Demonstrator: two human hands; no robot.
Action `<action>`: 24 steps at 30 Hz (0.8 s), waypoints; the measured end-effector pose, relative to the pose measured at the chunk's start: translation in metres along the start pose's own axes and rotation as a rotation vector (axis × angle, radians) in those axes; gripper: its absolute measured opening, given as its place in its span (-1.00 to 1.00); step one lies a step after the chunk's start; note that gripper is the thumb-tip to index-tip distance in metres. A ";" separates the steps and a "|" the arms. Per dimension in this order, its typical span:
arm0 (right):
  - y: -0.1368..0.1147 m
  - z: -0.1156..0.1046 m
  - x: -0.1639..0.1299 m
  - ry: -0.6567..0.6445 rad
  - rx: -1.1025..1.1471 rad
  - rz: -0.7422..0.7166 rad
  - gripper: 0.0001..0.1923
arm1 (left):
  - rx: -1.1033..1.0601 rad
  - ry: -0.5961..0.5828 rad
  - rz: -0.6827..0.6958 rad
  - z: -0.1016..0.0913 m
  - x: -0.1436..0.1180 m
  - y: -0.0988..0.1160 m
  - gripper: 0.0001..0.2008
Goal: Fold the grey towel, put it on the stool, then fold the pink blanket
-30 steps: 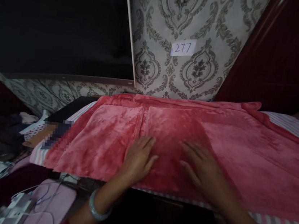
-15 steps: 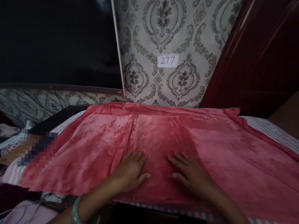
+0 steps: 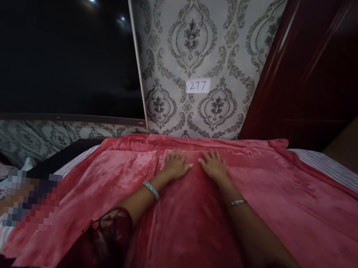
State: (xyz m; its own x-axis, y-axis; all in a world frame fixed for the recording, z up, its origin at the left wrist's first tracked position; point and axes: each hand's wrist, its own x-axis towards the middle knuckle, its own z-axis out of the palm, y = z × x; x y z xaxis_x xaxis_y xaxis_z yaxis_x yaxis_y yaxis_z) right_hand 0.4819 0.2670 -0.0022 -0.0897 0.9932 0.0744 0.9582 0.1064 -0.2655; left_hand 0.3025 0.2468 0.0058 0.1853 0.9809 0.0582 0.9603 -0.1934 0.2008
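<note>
A plush pinkish-red blanket lies spread over the surface in front of me, with folded panels and a seam left of its middle. My left hand rests palm down on its far part, fingers spread and pointing away from me. Just to the right, my right hand lies flat on the same panel, its fingers also apart. A narrow strip of blanket shows between the two thumbs. Neither hand grips the fabric.
Striped cloth shows from under the blanket at the right. A large dark screen hangs at the left. Patterned wallpaper bears a paper label reading 277. A glossy dark red panel stands at the right; clutter is piled at the lower left.
Both hands have slid forward over the blanket, away from me, to its far part, and have come a little closer together. The view has tilted slightly upward.
</note>
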 end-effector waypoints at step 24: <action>0.020 0.039 0.004 -0.082 -0.102 0.027 -0.32 | 0.018 -0.015 -0.023 0.034 -0.005 -0.019 -0.20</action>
State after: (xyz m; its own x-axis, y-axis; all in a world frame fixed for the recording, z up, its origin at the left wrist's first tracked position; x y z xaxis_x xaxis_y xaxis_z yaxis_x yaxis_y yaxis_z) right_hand 0.4906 0.2746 -0.0450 -0.0809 0.9967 -0.0112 0.9828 0.0779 -0.1673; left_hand 0.2906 0.2463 -0.0312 0.1665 0.9853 0.0390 0.9680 -0.1709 0.1840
